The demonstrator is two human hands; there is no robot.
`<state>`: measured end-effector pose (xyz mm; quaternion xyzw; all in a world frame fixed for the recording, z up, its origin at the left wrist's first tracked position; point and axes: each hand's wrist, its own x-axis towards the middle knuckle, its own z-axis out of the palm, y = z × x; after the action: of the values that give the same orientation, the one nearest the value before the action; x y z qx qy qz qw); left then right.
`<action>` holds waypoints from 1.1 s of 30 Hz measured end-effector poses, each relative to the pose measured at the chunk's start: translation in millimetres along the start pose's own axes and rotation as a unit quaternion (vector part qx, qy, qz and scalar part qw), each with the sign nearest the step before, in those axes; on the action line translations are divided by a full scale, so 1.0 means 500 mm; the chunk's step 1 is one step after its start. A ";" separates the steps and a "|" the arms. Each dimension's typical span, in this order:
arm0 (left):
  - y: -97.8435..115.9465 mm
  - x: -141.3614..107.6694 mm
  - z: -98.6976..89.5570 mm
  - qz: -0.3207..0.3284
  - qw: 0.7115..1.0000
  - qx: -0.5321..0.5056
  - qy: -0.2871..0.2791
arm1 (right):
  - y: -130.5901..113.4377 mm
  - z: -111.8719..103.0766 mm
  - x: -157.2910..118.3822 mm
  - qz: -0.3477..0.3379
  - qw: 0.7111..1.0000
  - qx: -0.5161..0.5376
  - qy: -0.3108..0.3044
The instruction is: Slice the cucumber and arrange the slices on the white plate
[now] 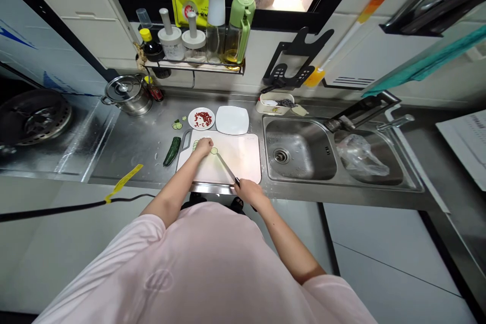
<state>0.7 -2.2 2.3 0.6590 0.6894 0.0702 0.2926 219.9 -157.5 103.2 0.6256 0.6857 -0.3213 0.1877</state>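
- Left hand (pixel 204 148): fingers pressed together, resting on cucumber slices (pixel 213 150) on the cutting board (pixel 243 154).
- Right hand (pixel 248 192): fingers wrapped around the handle of a kitchen knife (pixel 227 168), angled across the board.
- Cucumber piece (pixel 172 151): lying just beside the board.

A: What's the knife (pixel 226 168)?
B: Shiny steel blade.
A: The board (pixel 243 154)?
B: Smooth matt plastic.
A: And the cucumber (pixel 172 151)?
B: Glossy skin.
A: The surface (pixel 125 147)?
B: Brushed steel, like the sink (pixel 296 149); the pot (pixel 127 95) looks polished.
A: The shirt (pixel 190 263)?
B: Matt cloth.
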 end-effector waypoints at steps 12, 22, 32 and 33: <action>-0.001 -0.064 0.016 0.063 0.997 0.022 0.032 | 0.023 0.047 0.005 0.007 0.999 0.034 0.009; 0.024 -0.070 0.003 0.047 0.998 0.033 0.028 | 0.046 0.080 0.007 0.031 0.994 0.089 0.058; 0.031 -0.080 0.001 0.010 0.997 -0.064 0.031 | 0.050 0.071 0.016 0.036 0.995 0.080 0.051; 0.029 -0.080 0.002 0.002 0.996 -0.081 0.037 | 0.051 0.072 0.017 0.036 0.995 0.081 0.051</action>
<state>12.0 -38.6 20.9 0.6311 0.6908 0.1509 0.3189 238.5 -175.1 66.4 0.6784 0.6436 -0.3362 0.1124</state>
